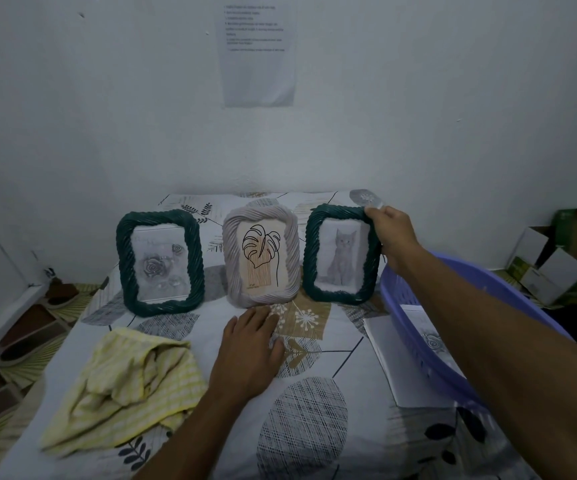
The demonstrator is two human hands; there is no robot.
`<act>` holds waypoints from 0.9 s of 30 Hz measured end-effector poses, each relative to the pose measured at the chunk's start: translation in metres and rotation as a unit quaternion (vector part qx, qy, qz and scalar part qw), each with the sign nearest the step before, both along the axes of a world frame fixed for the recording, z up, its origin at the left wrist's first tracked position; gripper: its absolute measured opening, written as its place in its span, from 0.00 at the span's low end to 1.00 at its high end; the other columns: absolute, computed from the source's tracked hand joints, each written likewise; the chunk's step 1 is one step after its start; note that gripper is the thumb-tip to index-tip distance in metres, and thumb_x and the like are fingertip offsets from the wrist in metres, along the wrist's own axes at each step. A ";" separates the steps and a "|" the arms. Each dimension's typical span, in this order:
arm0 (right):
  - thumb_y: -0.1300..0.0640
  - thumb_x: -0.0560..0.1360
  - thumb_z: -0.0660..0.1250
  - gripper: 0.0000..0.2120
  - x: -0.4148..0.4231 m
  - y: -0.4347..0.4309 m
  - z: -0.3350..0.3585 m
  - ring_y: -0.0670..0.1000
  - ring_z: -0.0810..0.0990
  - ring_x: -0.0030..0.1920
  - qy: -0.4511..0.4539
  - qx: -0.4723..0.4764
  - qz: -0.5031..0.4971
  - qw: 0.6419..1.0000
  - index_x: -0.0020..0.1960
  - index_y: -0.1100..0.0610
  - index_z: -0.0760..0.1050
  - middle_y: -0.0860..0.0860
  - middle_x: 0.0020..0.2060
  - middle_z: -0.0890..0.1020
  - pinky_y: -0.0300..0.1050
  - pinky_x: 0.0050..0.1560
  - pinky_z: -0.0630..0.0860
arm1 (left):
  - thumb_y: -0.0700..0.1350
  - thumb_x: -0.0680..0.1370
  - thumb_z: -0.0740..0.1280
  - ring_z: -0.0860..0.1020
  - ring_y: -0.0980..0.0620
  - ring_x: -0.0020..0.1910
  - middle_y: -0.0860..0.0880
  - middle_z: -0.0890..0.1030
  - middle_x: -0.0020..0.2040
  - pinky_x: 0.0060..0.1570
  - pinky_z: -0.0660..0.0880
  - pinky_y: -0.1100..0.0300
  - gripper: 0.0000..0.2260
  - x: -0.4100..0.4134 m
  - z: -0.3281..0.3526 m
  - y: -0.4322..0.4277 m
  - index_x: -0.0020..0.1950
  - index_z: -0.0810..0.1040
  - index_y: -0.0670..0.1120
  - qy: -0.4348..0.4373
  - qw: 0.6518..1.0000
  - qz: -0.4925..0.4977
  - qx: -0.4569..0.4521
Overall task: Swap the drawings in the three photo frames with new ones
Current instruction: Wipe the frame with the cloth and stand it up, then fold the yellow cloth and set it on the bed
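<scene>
Yellow checked cloth [121, 386] lies crumpled at the near left of the bed [314, 375], probably kept within reach for wiping glass. Behind it the three frames stand upright in a row near the far wall, faces toward the person, likely so each drawing can be checked.

The left green frame [125, 261] holds a faint rose drawing [159, 266]. Its upper lettering is too pale to read. The pale middle frame [232, 258] shows a leaf drawing [261, 252].

Just in front of it the left hand [249, 344] rests flat on the sheet, fingers straight and slightly spread, holding nothing. It seems to be there for support while the other arm reaches.

The right green frame [311, 254] carries a grey cat drawing [341, 254]. The right hand [392, 233] grips its top right corner, with the fingers [372, 212] curled over the rim and pinching it. I judge it is either steadying the frame or about to lift it.

The backs and stands of all three frames are hidden. I cannot tell which drawings are new.

Farther right, a purple basket [415, 327] sits on the bed's right edge, partly covered by the right forearm. A sheet with a rose [432, 337] shows inside it, and a white sheet [384, 348] lies just beside it. Cardboard boxes [550, 258] sit beyond, cut off by the picture's edge.
</scene>
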State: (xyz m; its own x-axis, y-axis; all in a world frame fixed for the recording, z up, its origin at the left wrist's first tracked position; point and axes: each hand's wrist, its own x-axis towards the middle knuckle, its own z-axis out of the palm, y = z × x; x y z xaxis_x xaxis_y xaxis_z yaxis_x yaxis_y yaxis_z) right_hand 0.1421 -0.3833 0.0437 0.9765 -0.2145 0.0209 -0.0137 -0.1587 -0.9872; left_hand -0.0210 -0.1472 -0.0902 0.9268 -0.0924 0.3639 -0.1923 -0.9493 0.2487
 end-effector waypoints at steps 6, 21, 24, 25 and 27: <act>0.47 0.77 0.65 0.15 -0.018 0.003 0.008 0.52 0.76 0.49 -0.027 -0.087 -0.017 0.996 0.57 0.56 0.73 0.53 0.51 0.77 0.46 0.48 0.72 | 0.54 0.75 0.54 0.70 0.49 0.66 0.49 0.75 0.66 0.66 0.67 0.46 0.21 0.001 -0.002 0.001 0.62 0.77 0.47 0.001 1.000 -0.003 -0.004; 0.55 0.76 0.63 0.18 -0.157 0.054 -0.062 0.53 0.70 0.64 -0.168 -0.414 0.197 0.872 0.66 0.55 0.70 0.54 0.63 0.73 0.49 0.63 0.70 | 0.59 0.78 0.50 0.67 0.48 0.67 0.50 0.71 0.67 0.70 0.57 0.43 0.22 -0.035 0.022 0.029 0.65 0.68 0.50 0.082 0.984 -0.025 0.158; 0.52 0.76 0.62 0.21 -0.178 0.060 -0.089 0.55 0.71 0.63 -0.150 -0.462 0.222 0.845 0.68 0.56 0.70 0.55 0.63 0.74 0.49 0.61 0.69 | 0.60 0.77 0.48 0.66 0.47 0.70 0.50 0.71 0.69 0.72 0.54 0.39 0.25 -0.058 0.013 0.043 0.68 0.69 0.50 0.054 0.984 0.003 0.171; 0.52 0.76 0.62 0.21 -0.184 0.063 -0.096 0.56 0.71 0.62 -0.151 -0.478 0.225 0.836 0.68 0.57 0.70 0.55 0.63 0.74 0.48 0.61 0.68 | 0.61 0.77 0.48 0.67 0.47 0.70 0.49 0.71 0.70 0.71 0.55 0.39 0.26 -0.064 0.009 0.047 0.69 0.70 0.50 0.049 0.986 0.009 0.160; 0.51 0.77 0.60 0.21 -0.195 0.069 -0.108 0.56 0.71 0.64 -0.154 -0.501 0.217 0.824 0.68 0.57 0.70 0.55 0.64 0.74 0.48 0.64 0.66 | 0.61 0.78 0.47 0.68 0.47 0.71 0.49 0.70 0.72 0.71 0.56 0.40 0.28 -0.073 0.004 0.053 0.71 0.70 0.50 0.049 0.991 0.016 0.126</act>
State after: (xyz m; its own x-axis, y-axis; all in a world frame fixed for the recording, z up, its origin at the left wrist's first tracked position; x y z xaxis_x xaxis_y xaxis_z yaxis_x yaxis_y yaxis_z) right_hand -0.0533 -0.3143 -0.0648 0.8717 0.4288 0.2373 0.4859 -0.8195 -0.3039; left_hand -0.0937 -0.0946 -0.0865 0.9608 -0.1384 0.2403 -0.1473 -0.9889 0.0193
